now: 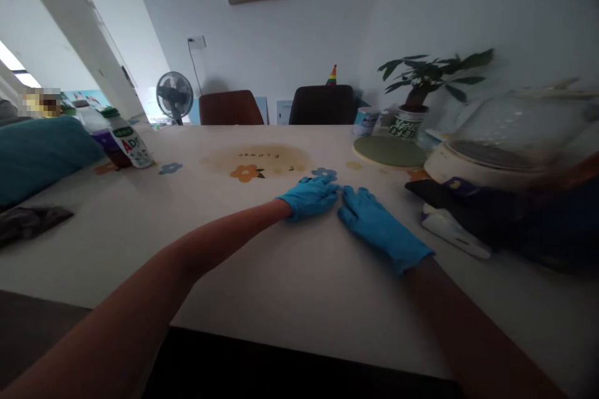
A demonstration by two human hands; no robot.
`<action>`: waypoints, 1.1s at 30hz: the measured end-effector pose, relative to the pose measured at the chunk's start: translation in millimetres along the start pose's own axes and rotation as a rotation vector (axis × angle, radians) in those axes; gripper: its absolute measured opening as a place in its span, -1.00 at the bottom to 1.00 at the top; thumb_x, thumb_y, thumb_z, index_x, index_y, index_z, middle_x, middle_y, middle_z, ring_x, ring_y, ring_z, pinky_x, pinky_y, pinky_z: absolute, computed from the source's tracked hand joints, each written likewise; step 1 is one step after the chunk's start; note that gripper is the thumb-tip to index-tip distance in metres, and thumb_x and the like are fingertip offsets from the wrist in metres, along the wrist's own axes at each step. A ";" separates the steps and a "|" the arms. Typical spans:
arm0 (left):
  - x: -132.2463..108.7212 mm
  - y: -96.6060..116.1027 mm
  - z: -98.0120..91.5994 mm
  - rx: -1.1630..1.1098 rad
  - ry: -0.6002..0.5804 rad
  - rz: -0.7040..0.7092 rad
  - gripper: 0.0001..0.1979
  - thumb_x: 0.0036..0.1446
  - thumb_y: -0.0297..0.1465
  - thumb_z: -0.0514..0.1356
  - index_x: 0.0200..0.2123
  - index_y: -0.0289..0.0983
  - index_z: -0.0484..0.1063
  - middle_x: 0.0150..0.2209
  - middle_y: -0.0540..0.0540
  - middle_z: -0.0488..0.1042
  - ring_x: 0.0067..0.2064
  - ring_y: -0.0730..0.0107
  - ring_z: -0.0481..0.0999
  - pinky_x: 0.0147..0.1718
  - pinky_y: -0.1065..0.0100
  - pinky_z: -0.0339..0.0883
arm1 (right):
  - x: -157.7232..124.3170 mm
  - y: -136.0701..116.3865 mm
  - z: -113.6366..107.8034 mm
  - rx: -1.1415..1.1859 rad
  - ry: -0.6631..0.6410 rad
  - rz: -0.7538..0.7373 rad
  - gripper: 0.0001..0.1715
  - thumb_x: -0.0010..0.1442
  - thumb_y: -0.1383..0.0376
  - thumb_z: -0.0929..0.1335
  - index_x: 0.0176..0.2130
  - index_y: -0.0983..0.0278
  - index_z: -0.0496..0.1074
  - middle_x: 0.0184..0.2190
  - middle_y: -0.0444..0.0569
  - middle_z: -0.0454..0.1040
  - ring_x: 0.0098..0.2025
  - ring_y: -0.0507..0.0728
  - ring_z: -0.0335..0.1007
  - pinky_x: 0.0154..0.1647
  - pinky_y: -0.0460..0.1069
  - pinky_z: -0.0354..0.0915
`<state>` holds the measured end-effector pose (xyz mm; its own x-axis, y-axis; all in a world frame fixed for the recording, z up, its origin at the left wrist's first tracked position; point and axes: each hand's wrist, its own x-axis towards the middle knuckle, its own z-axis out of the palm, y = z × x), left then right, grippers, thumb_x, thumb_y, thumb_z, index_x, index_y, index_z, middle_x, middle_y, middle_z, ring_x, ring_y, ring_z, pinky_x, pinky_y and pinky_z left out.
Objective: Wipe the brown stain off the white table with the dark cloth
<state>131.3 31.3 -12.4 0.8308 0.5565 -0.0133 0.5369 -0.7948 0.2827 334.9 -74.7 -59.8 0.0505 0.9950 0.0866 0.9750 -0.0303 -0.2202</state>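
Both my hands wear blue gloves and lie palm-down on the white flower-print table (pixel 281 262). My left hand (pixel 309 196) rests flat with its fingers stretched toward the right. My right hand (pixel 379 227) lies flat beside it, fingers pointing up and left. The fingertips of the two hands nearly meet near a blue flower print (pixel 324 172). Neither hand holds anything.
A drink bottle pack (pixel 122 144) stands at the far left. On the right are a green round mat (pixel 389 151), a potted plant (pixel 414 109), a glass-lidded white cooker (pixel 505 143), a dark cloth (pixel 491 212) and a white handheld device (pixel 452 230). Two chairs (pixel 322 105) and a fan (pixel 175 95) stand behind the table.
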 end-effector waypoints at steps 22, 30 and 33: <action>-138.1 -122.8 -42.5 -0.002 0.158 -0.430 -0.37 0.72 -0.33 -0.12 0.62 -0.42 0.41 0.75 -0.37 0.26 0.72 -0.07 0.30 0.77 -0.06 -0.02 | -1.7 18.7 1.0 -0.067 0.002 -0.028 -0.06 0.67 0.00 0.19 0.79 0.32 0.29 0.75 0.21 0.30 0.78 0.60 0.19 0.78 0.50 0.19; -203.0 -233.9 -81.1 0.096 0.177 -0.893 -0.37 0.77 -0.29 -0.07 0.70 -0.43 0.31 0.81 -0.31 0.13 0.77 -0.06 0.16 0.75 -0.11 -0.08 | -6.0 6.3 -10.9 -0.052 -0.113 0.045 0.03 0.68 0.01 0.12 0.80 0.58 0.15 0.81 0.34 0.09 0.84 0.61 -0.04 0.84 0.49 0.00; -214.0 -246.1 -85.2 0.123 0.190 -0.919 -0.36 0.74 -0.34 -0.09 0.67 -0.53 0.32 0.78 -0.36 0.21 0.73 -0.02 0.24 0.74 0.02 -0.03 | -4.2 11.8 -6.3 -0.034 -0.069 0.021 0.02 0.67 -0.01 0.15 0.79 0.49 0.21 0.79 0.32 0.17 0.82 0.63 0.03 0.81 0.54 0.07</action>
<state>-191.1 128.4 2.6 0.0431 0.9988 -0.0210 0.9899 -0.0399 0.1360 347.6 -79.8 -56.7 0.0575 0.9982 0.0147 0.9807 -0.0537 -0.1878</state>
